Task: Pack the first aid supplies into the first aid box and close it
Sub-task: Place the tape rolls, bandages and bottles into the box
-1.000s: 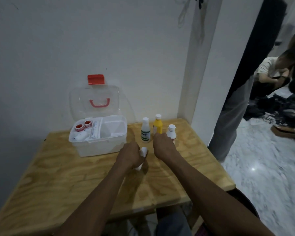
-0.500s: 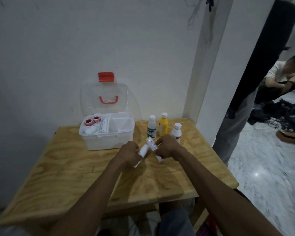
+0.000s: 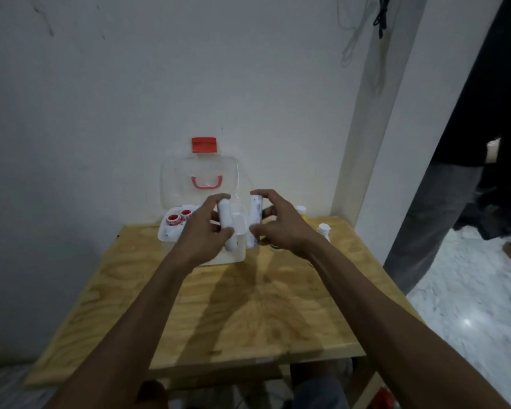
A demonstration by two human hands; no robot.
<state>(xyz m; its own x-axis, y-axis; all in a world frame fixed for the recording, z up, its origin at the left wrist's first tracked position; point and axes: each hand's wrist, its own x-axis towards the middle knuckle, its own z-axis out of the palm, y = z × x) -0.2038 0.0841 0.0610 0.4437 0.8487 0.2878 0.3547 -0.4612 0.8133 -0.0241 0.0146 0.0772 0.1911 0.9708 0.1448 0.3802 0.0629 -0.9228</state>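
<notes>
The white first aid box (image 3: 232, 255) stands open at the back of the wooden table (image 3: 248, 314), its clear lid (image 3: 201, 175) with a red handle and red latch leaning on the wall. Two red-rimmed tape rolls (image 3: 179, 216) lie in its left compartment. My left hand (image 3: 207, 228) grips a plain white roll (image 3: 226, 224) upright, in front of the box. My right hand (image 3: 281, 224) holds a printed white roll (image 3: 255, 222) just right of the box. Two white-capped bottles (image 3: 323, 230) show behind my right hand; a yellow one is mostly hidden.
The wall (image 3: 130, 98) is right behind the box. A white pillar (image 3: 375, 113) rises at the table's back right corner. A person in grey trousers (image 3: 431, 219) stands to the right on the marble floor (image 3: 469, 305).
Both hands have lifted their rolls off the table and carried them up and toward the box. The camera has tilted and moved closer.
</notes>
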